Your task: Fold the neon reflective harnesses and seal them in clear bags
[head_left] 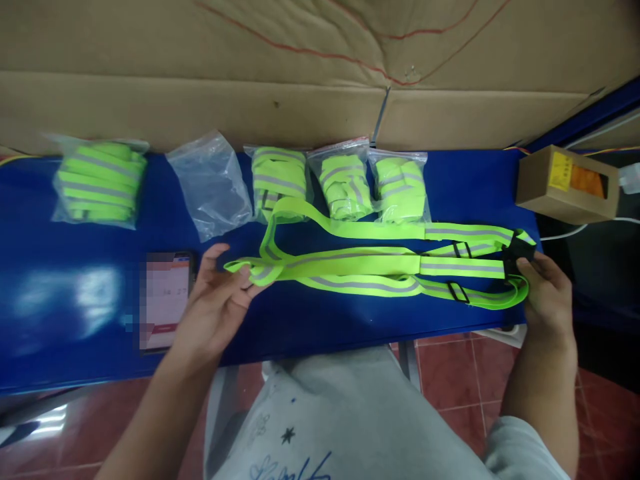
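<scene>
A neon yellow reflective strap harness (350, 265) with grey stripes and black buckles stretches lengthwise over the blue table. My left hand (220, 300) pinches its looped left end between thumb and fingers. At the other end, my right hand (545, 287) grips the harness by its black joining piece. Behind the straps lie three clear bags of folded neon straps: one (280, 177), a second (346, 187) and a third (401, 188). An unfilled clear plastic bag (215, 183) lies left of them, and another filled bag (100, 181) is farther left.
A phone (167, 300) lies on the blue table (320, 327) beside my left wrist. An open cardboard box (565, 187) with orange contents is at the back right, near a white cable. Cardboard (225, 110) lines the back edge.
</scene>
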The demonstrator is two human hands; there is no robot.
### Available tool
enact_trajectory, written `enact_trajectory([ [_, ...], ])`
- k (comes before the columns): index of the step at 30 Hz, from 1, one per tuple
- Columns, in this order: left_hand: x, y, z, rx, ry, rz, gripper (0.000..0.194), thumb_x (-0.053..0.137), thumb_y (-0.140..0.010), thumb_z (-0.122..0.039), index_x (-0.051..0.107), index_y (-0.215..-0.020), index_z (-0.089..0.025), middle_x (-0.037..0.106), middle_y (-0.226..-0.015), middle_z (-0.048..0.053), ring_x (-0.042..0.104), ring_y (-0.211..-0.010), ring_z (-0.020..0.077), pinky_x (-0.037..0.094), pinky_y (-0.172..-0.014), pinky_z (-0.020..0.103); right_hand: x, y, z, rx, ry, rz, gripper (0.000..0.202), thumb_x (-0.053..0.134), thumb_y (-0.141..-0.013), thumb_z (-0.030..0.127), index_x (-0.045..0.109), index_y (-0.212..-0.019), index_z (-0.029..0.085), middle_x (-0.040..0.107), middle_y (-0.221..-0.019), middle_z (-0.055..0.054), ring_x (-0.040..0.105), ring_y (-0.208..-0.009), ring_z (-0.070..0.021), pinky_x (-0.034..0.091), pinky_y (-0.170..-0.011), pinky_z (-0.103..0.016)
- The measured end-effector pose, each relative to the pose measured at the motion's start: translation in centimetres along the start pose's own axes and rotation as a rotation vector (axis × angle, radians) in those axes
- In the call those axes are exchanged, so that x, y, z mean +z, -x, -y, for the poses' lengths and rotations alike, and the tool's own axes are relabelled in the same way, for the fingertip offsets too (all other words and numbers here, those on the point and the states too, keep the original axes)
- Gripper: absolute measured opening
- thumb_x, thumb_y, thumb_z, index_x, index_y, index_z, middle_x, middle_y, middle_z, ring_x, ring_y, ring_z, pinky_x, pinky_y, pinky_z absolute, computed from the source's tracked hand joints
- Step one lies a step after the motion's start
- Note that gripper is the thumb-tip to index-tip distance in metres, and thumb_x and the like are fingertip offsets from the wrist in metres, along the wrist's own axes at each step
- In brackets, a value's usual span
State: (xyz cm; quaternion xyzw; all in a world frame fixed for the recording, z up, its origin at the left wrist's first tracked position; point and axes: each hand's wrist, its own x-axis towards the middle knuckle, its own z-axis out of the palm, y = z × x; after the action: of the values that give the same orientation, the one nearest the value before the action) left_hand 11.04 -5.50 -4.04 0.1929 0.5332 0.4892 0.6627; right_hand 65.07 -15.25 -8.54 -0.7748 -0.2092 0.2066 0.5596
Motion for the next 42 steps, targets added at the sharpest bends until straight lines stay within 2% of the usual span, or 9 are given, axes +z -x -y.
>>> enact_trajectory([
  [8,-0.3,0.0,0.4,0.022,-0.186,-0.036,0.039,0.083,-0.077,-0.022,0.065,-0.111,-0.029,0.067,-0.085,-0.005,0.068,-0.079,0.0112,0.063,-0.081,0.025,0.1,0.0,-0.1,-0.005,-0.002,-0.021,0.045,0.087,-0.055,0.027,0.076,-0.097,0.017,0.072,-0.086,-0.002,0.063,-0.072,-0.0124,0.054,-0.066,-0.023],
  [13,-0.7,0.8,2.2,0.613,-0.886,0.015,0.057,0.089,-0.071,-0.03,0.062,-0.122,-0.027,0.049,-0.144,0.008,0.063,-0.12,0.0236,0.059,-0.099,0.039,-0.1,0.1,-0.4,-0.049,-0.011,-0.017,0.043,0.085,-0.057,0.025,0.078,-0.099,0.018,0.073,-0.083,-0.001,0.065,-0.072,-0.0111,0.053,-0.07,-0.022],
  [17,-1.1,1.1,3.1,1.004,-1.483,0.095,0.007,0.074,-0.083,-0.024,0.073,-0.089,-0.023,0.067,-0.106,0.008,0.068,-0.095,0.0248,0.055,-0.084,0.041,-0.1,0.0,-0.6,-0.039,0.017,-0.041,0.044,0.085,-0.056,0.027,0.077,-0.099,0.018,0.072,-0.081,0.0,0.064,-0.069,-0.011,0.053,-0.07,-0.024],
  [20,-1.1,1.1,3.2,1.234,-1.69,0.313,0.017,0.065,-0.088,-0.014,0.076,-0.092,-0.026,0.072,-0.089,0.004,0.067,-0.075,0.0204,0.047,-0.069,0.034,-0.1,-0.2,-0.8,-0.031,0.02,-0.069,0.049,0.086,-0.053,0.029,0.076,-0.1,0.018,0.072,-0.082,0.001,0.064,-0.069,-0.0114,0.053,-0.07,-0.026],
  [23,-0.7,1.0,3.7,1.36,-1.737,0.288,0.019,0.065,-0.091,-0.01,0.072,-0.106,-0.019,0.076,-0.109,0.008,0.071,-0.085,0.0211,0.05,-0.075,0.033,-0.1,-0.3,-1.0,-0.028,0.013,-0.064,0.053,0.086,-0.053,0.032,0.076,-0.102,0.018,0.073,-0.084,0.001,0.064,-0.069,-0.0108,0.052,-0.07,-0.025],
  [28,0.3,1.3,4.6,1.284,-1.762,0.373,0.02,0.064,-0.093,-0.01,0.064,-0.113,-0.013,0.075,-0.107,0.01,0.071,-0.09,0.0229,0.054,-0.081,0.034,-0.1,-0.2,-1.3,-0.057,0.005,-0.022,0.05,0.086,-0.059,0.033,0.077,-0.106,0.018,0.074,-0.085,0.001,0.065,-0.07,-0.0103,0.052,-0.069,-0.023],
  [31,0.6,1.9,3.7,1.195,-1.66,0.256,0.01,0.06,-0.096,-0.011,0.064,-0.106,-0.015,0.074,-0.092,0.006,0.069,-0.078,0.0187,0.052,-0.073,0.031,-0.2,-0.2,-1.3,-0.065,-0.012,-0.042,0.048,0.087,-0.058,0.031,0.078,-0.104,0.018,0.075,-0.083,0.001,0.066,-0.07,-0.0096,0.053,-0.07,-0.022],
  [36,0.4,3.0,-0.3,0.644,-1.175,-0.164,0.015,0.072,-0.09,-0.03,0.064,-0.099,-0.021,0.062,-0.067,-0.006,0.055,-0.049,0.0077,0.041,-0.047,0.018,-0.3,-0.3,-1.1,-0.057,0.007,-0.002,0.048,0.086,-0.062,0.031,0.079,-0.107,0.019,0.076,-0.086,0.0,0.068,-0.072,-0.0088,0.053,-0.072,-0.02],
  [42,-1.1,1.3,-3.4,0.16,-0.592,0.008,0.026,0.069,-0.077,-0.02,0.051,-0.095,-0.026,0.055,-0.052,-0.009,0.046,-0.035,0.012,0.032,-0.033,0.02,-0.2,-0.4,-1.1,-0.059,0.004,-0.034,0.049,0.089,-0.058,0.031,0.079,-0.104,0.019,0.075,-0.084,0.001,0.066,-0.07,-0.0096,0.054,-0.068,-0.021],
])
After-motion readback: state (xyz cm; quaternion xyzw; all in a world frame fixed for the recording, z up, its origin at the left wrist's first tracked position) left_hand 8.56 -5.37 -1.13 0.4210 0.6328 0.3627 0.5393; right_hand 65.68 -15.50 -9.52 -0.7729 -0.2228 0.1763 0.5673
